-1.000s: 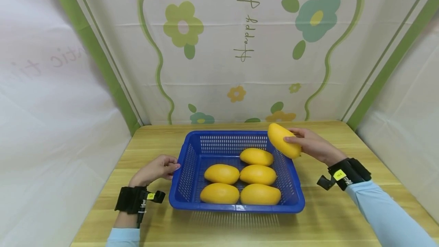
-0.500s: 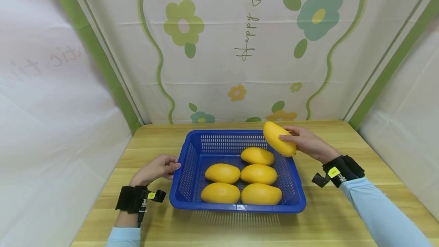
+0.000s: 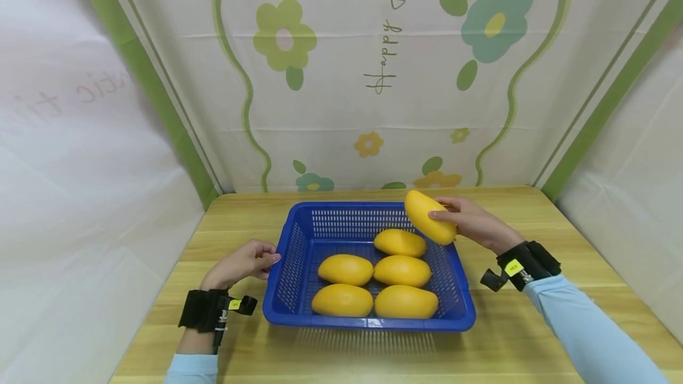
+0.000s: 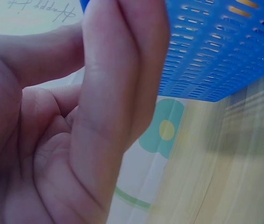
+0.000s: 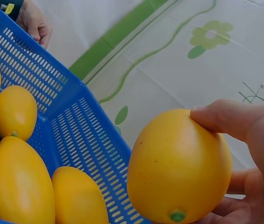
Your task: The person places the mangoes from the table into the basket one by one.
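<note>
A yellow mango (image 3: 428,217) is gripped by my right hand (image 3: 475,222) above the back right corner of a blue plastic basket (image 3: 368,323). The right wrist view shows the thumb on one side of this mango (image 5: 178,168) and fingers behind it, with its green stem end toward the camera. My left hand (image 3: 242,264) pinches the basket's left rim between thumb and fingers; in the left wrist view the fingers hide that part of the rim. Inside the basket lie several more mangoes, among them a back one (image 3: 400,243) and a front left one (image 3: 342,300).
The basket stands on a wooden table (image 3: 240,218). Behind it hangs a white curtain (image 3: 341,93) printed with flowers. White cloth walls flank the table on both sides. Each wrist wears a black strap with a small camera.
My right hand has moved a little to the left, bringing the held mango further over the basket. The left hand, the basket and the mangoes in it have stayed put.
</note>
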`<action>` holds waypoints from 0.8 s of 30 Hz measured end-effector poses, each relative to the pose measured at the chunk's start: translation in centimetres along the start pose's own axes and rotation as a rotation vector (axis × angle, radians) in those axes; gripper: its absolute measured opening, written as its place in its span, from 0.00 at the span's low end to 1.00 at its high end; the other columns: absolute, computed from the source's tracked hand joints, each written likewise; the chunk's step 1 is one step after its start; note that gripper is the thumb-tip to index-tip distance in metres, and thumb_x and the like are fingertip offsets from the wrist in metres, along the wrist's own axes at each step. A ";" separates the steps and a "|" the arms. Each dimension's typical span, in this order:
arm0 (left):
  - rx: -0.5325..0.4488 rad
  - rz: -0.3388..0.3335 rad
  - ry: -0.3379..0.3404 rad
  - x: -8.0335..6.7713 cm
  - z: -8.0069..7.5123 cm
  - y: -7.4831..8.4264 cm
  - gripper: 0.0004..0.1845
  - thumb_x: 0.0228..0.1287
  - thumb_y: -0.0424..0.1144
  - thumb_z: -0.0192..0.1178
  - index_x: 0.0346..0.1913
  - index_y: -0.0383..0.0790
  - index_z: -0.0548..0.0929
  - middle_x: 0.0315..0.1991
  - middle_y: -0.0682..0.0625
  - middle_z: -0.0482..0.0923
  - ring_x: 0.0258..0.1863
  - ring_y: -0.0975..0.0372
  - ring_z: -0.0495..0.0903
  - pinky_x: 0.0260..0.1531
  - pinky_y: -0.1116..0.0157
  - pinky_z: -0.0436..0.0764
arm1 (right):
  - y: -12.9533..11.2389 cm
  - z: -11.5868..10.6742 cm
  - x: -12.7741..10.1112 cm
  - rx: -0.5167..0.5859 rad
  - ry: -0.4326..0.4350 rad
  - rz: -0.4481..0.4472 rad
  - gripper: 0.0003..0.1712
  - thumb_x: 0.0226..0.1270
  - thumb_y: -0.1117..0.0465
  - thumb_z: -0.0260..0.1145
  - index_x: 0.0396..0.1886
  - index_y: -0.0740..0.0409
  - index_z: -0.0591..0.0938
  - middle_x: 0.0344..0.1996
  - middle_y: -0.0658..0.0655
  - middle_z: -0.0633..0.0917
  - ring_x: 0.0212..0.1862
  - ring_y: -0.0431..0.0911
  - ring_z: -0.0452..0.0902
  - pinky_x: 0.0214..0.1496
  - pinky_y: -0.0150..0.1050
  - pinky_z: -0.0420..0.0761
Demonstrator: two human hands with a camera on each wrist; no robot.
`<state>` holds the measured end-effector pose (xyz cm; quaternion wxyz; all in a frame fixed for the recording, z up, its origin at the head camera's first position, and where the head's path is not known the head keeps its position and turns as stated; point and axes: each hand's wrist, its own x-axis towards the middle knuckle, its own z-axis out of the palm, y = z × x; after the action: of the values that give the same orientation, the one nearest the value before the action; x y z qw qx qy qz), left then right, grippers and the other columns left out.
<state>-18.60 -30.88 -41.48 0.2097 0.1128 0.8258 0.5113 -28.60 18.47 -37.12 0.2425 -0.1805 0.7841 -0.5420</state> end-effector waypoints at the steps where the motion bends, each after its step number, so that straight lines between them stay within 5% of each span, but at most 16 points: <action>1: -0.001 -0.001 0.000 0.0 0.0 0.0 0.13 0.78 0.38 0.51 0.43 0.29 0.78 0.29 0.51 0.78 0.26 0.64 0.76 0.35 0.62 0.85 | 0.0 0.1 0.1 -0.002 -0.001 -0.002 0.39 0.75 0.52 0.60 0.76 0.67 0.57 0.61 0.69 0.74 0.51 0.46 0.79 0.53 0.37 0.81; 24: -0.017 0.007 -0.012 0.0 -0.1 -0.2 0.13 0.78 0.38 0.51 0.44 0.27 0.78 0.28 0.51 0.77 0.26 0.64 0.74 0.33 0.66 0.84 | -0.6 2.0 1.9 0.001 -0.031 0.005 0.38 0.75 0.51 0.61 0.76 0.64 0.60 0.65 0.68 0.73 0.55 0.46 0.78 0.58 0.39 0.81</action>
<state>-18.66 -31.01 -41.66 0.2139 0.1168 0.8196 0.5185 -28.98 15.70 -37.49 0.2562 -0.1867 0.7804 -0.5389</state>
